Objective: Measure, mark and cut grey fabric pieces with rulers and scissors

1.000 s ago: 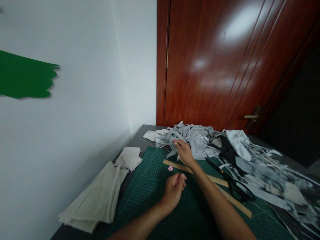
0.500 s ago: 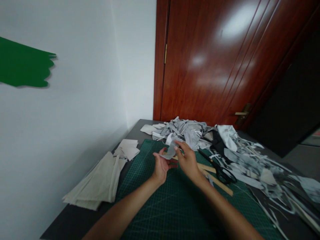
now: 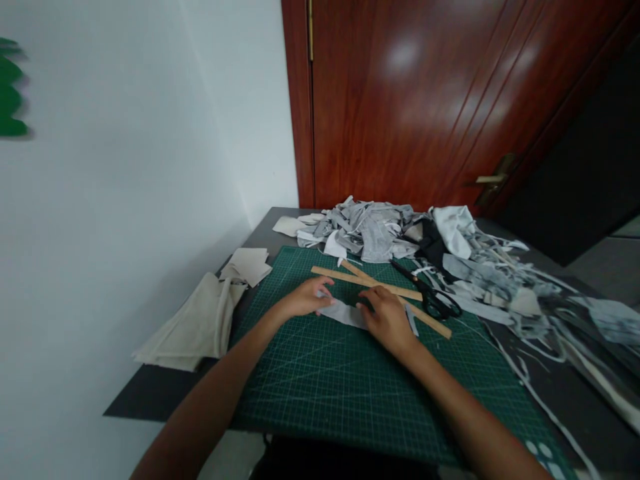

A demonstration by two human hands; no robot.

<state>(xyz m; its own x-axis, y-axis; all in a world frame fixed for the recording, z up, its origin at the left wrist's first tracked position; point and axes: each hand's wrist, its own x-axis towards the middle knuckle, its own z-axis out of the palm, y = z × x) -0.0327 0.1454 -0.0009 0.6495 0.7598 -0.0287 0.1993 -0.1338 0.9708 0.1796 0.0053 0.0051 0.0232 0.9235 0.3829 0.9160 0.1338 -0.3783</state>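
Bench (image 3: 150, 399), dark top, stood in a corner of the room between a white wall (image 3: 125, 200) and a red-brown door (image 3: 425, 100).

Head view, hands:
- Green cutting mat (image 3: 350, 393) covered the near middle of the bench.
- Grey fabric strip (image 3: 343, 312) lay flat on the mat, toward its far edge.
- Left hand (image 3: 304, 301) lay palm down, fingers spread and resting on the strip's left end, closed around nothing.
- Right hand (image 3: 387, 320) lay palm down on the strip's right end, fingers loosely bent, pressing rather than clasping.

Judgement on the step (smoothing the strip flat):
- Even pressure from both ends, drawn gently apart, should take out wrinkles without stretching the weave.
- One long edge set along a printed grid line would keep it square.
- Two wooden rulers (image 3: 367, 281) lay crossed just beyond the fingers, so the hands had best stay low and not knock them.

Head view, surface and room:
- Black scissors (image 3: 431, 301) touched the rulers at the mat's far right corner.
- A heap of grey scraps (image 3: 370, 230) ran along the far edge of the bench and trailed down its right edge.
- Folded beige cloth (image 3: 195, 327) lay at the left edge.
- A small stack of cut squares (image 3: 247, 265) sat just beyond the cloth.
- The door had a brass handle (image 3: 493, 180); a green shape (image 3: 10, 93) showed on the wall, far left
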